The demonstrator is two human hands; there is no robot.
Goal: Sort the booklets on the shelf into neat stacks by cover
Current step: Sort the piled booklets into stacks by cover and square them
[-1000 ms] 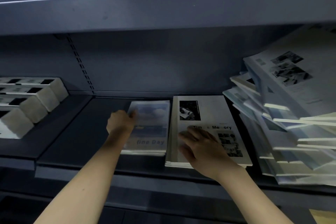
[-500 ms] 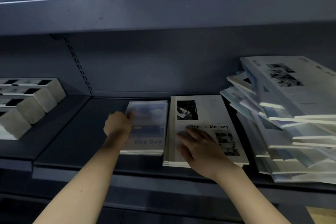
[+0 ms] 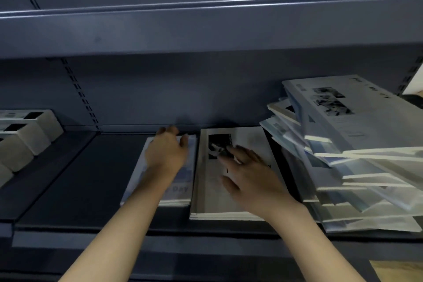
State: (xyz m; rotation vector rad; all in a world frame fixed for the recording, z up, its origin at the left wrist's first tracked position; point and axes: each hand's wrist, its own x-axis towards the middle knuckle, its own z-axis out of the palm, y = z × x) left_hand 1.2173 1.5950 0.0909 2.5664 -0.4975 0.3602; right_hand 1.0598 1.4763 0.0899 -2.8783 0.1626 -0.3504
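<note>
Head view: left hand (image 3: 168, 152) lying open on the blue-cover stack (image 3: 160, 171), right hand (image 3: 249, 176) flat on the photo-cover stack (image 3: 231, 174), gripping nothing; better squaring edges gently.

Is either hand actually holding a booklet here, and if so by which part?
Nothing is held. The left hand lies open over the far end of the blue stack; the right hand is spread over the white stack's cover.

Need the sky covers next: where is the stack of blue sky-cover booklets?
The stack of blue sky-cover booklets lies mid-shelf under the left hand, beside the white photo-cover stack.
</note>
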